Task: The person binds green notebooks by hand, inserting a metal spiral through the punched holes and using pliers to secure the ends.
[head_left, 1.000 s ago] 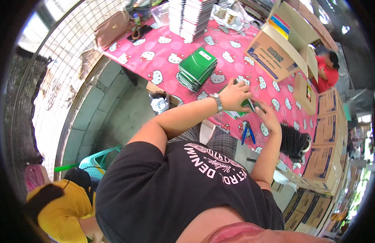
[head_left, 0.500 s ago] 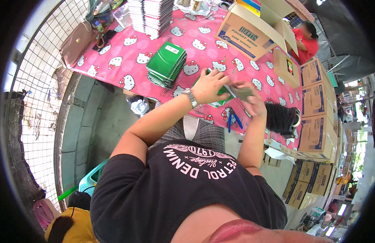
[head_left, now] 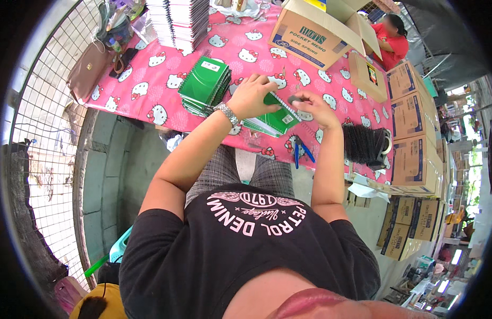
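Note:
A green notebook [head_left: 282, 119] lies at the table's near side, its punched edge facing the far right, with more green-covered sheets under it. My left hand [head_left: 251, 98], a metal watch at its wrist, grips this notebook with fingers curled over the far edge and thumb on the cover. At the punched edge my right hand [head_left: 316, 109] is closed in a pinch; a small dark thing shows at its fingertips, too blurred to name. Blue-handled pliers [head_left: 302, 152] rest just nearer to me. Left of my hands stands a stack of green spiral notebooks [head_left: 205, 81].
Black binding coils [head_left: 363, 144] lie bundled on the right. Tall notebook stacks [head_left: 177, 24], a brown bag [head_left: 90, 69] and an open carton [head_left: 310, 40] stand around the pink tablecloth [head_left: 166, 95]. Stacked cartons [head_left: 410, 159] line the right; a person in red [head_left: 389, 45] sits beyond.
My right hand has turned from a blurred, flatter pose to a pinch at the notebook's punched edge. More of the green cover shows now. My left hand stays on the notebook.

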### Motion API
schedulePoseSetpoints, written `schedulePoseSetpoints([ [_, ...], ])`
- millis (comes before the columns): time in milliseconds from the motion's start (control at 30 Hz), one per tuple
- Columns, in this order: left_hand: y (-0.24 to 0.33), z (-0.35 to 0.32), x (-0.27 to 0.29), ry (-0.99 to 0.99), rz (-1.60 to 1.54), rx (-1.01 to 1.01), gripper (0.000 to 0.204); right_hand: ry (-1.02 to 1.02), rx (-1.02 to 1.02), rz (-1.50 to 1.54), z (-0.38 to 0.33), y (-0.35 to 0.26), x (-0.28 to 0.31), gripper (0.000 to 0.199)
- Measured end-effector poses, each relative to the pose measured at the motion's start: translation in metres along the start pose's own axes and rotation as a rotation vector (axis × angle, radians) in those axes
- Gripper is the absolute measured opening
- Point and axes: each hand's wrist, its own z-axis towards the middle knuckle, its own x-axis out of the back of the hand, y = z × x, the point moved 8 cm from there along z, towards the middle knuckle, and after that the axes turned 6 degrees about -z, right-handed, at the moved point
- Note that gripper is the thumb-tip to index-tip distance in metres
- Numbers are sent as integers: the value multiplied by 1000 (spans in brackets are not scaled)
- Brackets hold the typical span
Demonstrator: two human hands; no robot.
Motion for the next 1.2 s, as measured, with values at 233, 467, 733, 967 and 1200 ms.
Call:
schedulePoseSetpoints([
  [233,-23,3,-10,-69,-356,81,36,-134,404,444,-11,-38,-10,42],
  [467,-30,4,-8,-36,-452,154,35,-179,334,418,0,-35,-14,42],
  [733,-25,-2,-8,54,-556,335,26,389,-86,-301,19,114,43,57],
  [967,-36,-34,-8,246,-606,483,23,960,47,-775,-88,131,-36,77],
  [1200,-33,-34,-12,317,-545,346,23,885,-80,-566,-111,131,-62,52],
])
